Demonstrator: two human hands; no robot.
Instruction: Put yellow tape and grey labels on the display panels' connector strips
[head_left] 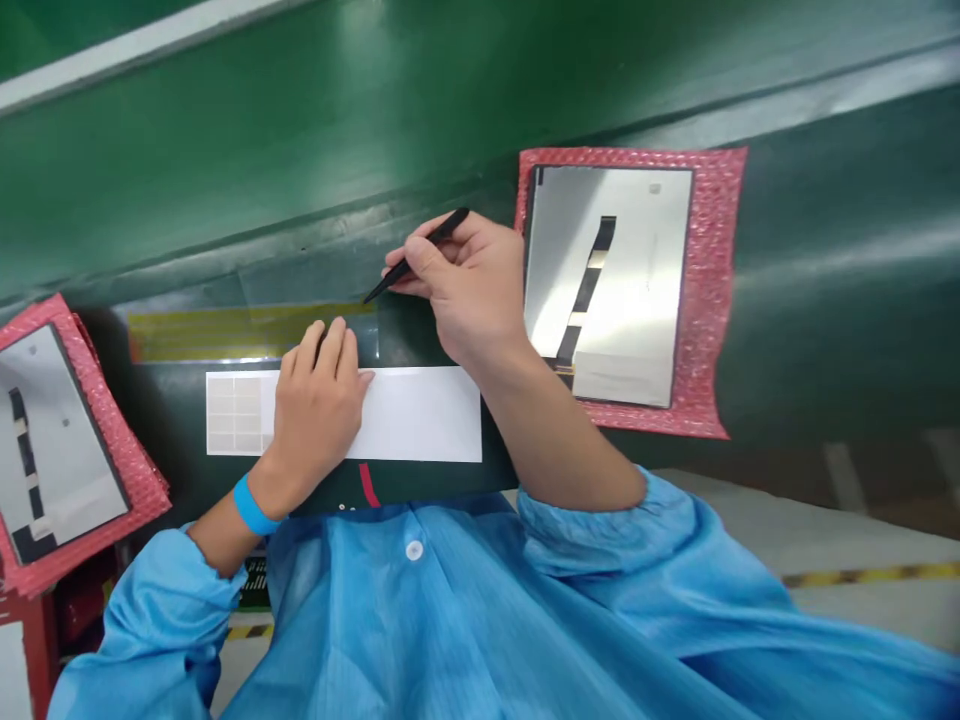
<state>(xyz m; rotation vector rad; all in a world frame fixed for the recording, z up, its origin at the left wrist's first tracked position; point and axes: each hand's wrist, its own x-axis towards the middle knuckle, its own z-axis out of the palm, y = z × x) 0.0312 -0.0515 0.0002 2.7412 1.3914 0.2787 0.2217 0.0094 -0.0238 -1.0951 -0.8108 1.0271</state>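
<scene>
My right hand [480, 290] pinches slim black tweezers [396, 276], their tip pointing down-left at the right end of a yellow film strip [202, 337]. A clear plastic sheet lies around that strip. My left hand [319, 405] lies with fingers extended over a white sheet [420, 415], fingertips reaching the strip's lower edge. Pale rectangular labels [234, 412] fill the sheet's left end. Beside my right wrist, a silvery display panel [637, 290] with a dark flex cable [587, 285] rests on pink bubble wrap [709, 300].
Another panel [67, 440] lies on pink bubble wrap [139, 470] at the far left. A green mat [262, 150] covers the bench. Red tape [368, 485] marks its front edge. A pale strip [112, 60] runs along the back.
</scene>
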